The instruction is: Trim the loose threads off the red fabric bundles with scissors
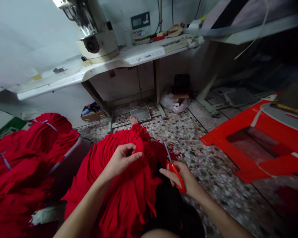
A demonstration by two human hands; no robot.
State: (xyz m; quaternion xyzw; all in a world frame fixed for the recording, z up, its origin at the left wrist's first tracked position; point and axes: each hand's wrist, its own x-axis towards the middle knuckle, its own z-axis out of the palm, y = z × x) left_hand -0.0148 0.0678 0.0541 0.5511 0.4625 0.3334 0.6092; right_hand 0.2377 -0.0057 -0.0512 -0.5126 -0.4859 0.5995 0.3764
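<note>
Softly folded red fabric (101,165), left hand (121,160) pinching its edge, right hand (185,177) holding orange-handled scissors (170,164), speckled floor (203,165)

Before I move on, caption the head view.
Left grip on bunched red fabric, right grip holding red-handled scissors.

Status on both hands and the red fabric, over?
Left hand pinching red fabric. Right hand holding scissors, tips clear of left hand. Fabric bunched in folds. Nothing seen blocking the scissors.
</note>
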